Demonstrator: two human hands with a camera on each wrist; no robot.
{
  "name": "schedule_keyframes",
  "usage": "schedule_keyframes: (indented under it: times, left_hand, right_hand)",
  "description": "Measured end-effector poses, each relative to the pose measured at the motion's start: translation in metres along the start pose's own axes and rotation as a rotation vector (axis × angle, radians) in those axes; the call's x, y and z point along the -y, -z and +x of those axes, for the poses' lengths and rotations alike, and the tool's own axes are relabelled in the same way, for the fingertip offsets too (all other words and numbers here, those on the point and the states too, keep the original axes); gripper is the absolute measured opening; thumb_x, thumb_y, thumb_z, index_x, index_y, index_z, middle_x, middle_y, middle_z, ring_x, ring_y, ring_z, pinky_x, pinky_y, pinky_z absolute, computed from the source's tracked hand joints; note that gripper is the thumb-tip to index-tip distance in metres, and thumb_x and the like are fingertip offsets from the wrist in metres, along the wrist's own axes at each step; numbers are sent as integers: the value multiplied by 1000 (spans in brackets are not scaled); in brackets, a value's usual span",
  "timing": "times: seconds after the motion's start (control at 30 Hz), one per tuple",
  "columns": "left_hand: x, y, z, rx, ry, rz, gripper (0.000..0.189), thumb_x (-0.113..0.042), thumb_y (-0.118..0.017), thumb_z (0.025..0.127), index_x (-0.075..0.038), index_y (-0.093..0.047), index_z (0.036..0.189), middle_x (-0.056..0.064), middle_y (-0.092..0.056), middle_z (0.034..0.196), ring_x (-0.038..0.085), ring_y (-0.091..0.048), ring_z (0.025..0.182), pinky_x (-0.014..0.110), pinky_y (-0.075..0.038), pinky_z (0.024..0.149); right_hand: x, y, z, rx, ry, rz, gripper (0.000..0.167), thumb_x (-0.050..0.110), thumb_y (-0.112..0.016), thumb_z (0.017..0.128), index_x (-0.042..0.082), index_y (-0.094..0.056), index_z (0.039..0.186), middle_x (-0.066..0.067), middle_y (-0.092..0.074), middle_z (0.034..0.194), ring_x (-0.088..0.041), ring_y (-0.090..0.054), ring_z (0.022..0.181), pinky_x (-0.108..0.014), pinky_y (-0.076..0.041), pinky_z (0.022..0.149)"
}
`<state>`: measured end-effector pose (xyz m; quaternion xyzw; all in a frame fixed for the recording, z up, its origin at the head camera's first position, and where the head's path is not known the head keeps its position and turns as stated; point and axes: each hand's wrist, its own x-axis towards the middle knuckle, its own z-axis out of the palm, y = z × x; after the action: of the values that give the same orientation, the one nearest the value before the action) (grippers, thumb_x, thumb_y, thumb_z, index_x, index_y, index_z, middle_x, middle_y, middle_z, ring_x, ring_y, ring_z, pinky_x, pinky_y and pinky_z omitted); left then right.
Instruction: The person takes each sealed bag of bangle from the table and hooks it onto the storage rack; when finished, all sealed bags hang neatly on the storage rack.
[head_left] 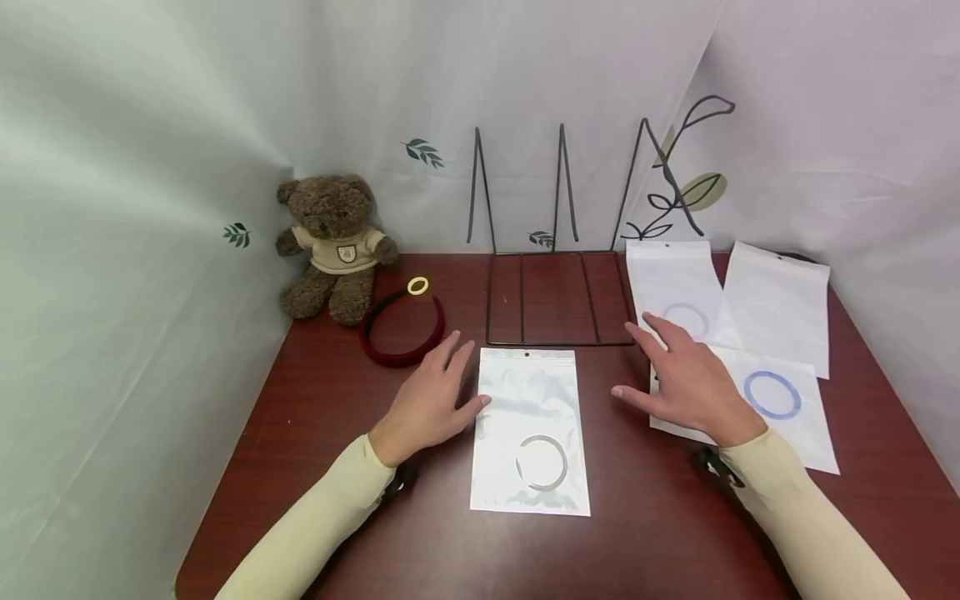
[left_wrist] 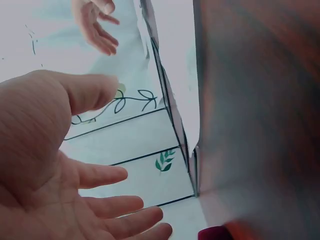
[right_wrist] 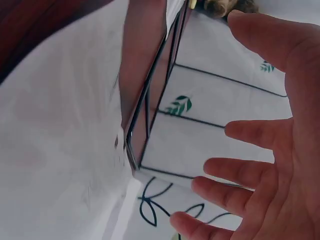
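A white zip pouch (head_left: 525,400) with a round ring-shaped window lies flat on the table between the two hands. The left hand (head_left: 429,408), fingers spread and relaxed, hovers at the pouch's left edge; whether the thumb touches it I cannot tell. In the left wrist view that left hand (left_wrist: 85,185) holds nothing. To the right, the right hand (head_left: 693,379) is held with fingers apart over white pouches, one with a blue ring (head_left: 772,395) and another with a pale lilac ring (head_left: 686,321). Nothing is in the right hand (right_wrist: 260,165) in its wrist view.
A black wire rack (head_left: 558,343) with upright dividers stands behind the middle pouch. At the back left sit a brown teddy bear (head_left: 330,242), a dark red headband (head_left: 401,360) and a small yellow ring (head_left: 417,287). Another white pouch (head_left: 780,304) lies at the back right.
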<state>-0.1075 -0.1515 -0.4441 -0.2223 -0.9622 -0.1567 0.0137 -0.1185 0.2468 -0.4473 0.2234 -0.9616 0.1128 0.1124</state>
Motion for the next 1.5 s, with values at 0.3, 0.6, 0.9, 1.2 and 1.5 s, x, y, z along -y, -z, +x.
schedule_keyframes:
  times: [0.3, 0.6, 0.9, 1.2, 1.5]
  left_hand:
    - [0, -12, 30, -63, -9, -88, 68, -40, -75, 98, -7, -52, 152, 17, -52, 152, 33, -57, 136, 51, -52, 109]
    - [0, -24, 59, -11, 57, -249, 58, -29, -71, 102, -3, -52, 150, 21, -55, 146, 36, -59, 132, 51, -49, 112]
    - [3, -36, 75, 25, 147, -332, 53, -21, -70, 102, -3, -54, 149, 22, -57, 143, 34, -62, 124, 49, -51, 106]
    - [8, -40, 86, 27, 214, -451, 50, -16, -70, 102, -3, -57, 148, 22, -57, 141, 31, -65, 117, 46, -52, 102]
    - [16, -43, 96, 5, 284, -489, 57, -17, -72, 100, -6, -55, 153, 17, -59, 140, 23, -65, 102, 38, -51, 91]
  right_hand:
    - [9, -16, 20, 112, -52, 90, 93, 65, -79, 84, 9, -54, 154, -20, -63, 139, -40, -62, 125, -59, -56, 92]
    - [23, -36, 43, 199, -29, 180, 82, 60, -79, 87, 9, -60, 149, -14, -67, 131, -33, -65, 122, -55, -57, 96]
    - [34, -48, 59, 278, -11, 235, 73, 51, -87, 83, 7, -68, 138, -13, -67, 128, -34, -67, 118, -52, -55, 100]
    - [35, -52, 61, 313, -17, 284, 55, 38, -90, 84, 8, -71, 126, -9, -65, 118, -26, -64, 106, -46, -54, 95]
    - [32, -46, 55, 363, -17, 291, 55, 33, -90, 86, 8, -70, 132, -8, -62, 113, -18, -57, 90, -40, -51, 83]
